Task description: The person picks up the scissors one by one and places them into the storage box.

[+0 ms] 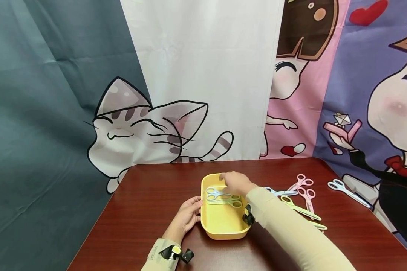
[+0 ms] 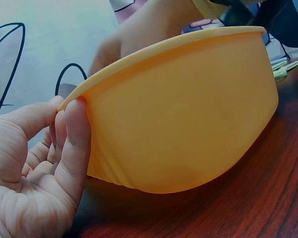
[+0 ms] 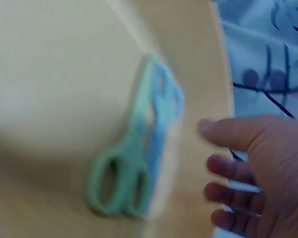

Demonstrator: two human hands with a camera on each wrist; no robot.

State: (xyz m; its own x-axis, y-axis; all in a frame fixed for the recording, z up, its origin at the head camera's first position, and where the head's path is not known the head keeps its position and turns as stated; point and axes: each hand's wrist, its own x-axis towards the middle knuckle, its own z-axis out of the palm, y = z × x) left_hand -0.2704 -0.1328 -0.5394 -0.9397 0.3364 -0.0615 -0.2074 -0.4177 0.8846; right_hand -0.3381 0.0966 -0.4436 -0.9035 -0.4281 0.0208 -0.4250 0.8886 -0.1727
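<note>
A yellow plastic bin (image 1: 224, 227) sits on the table, tilted in the left wrist view. My left hand (image 1: 188, 214) grips its left side, thumb at the rim and fingers against the outer wall. Inside lie light blue scissors (image 1: 211, 196) and green scissors (image 1: 236, 204), side by side and blurred in the right wrist view. Over the far end of the bin is my right hand (image 1: 237, 182), its fingers apart with nothing between them. In the right wrist view, the thumb (image 3: 223, 131) is beside the blue handles.
To the right of the bin lie several more scissors: pink ones (image 1: 302, 182), blue ones (image 1: 283, 193) and green ones (image 1: 300, 209). Another blue pair (image 1: 347, 192) lies at the table's right edge. A cartoon-printed cloth (image 1: 203, 56) hangs behind the brown table (image 1: 132, 210).
</note>
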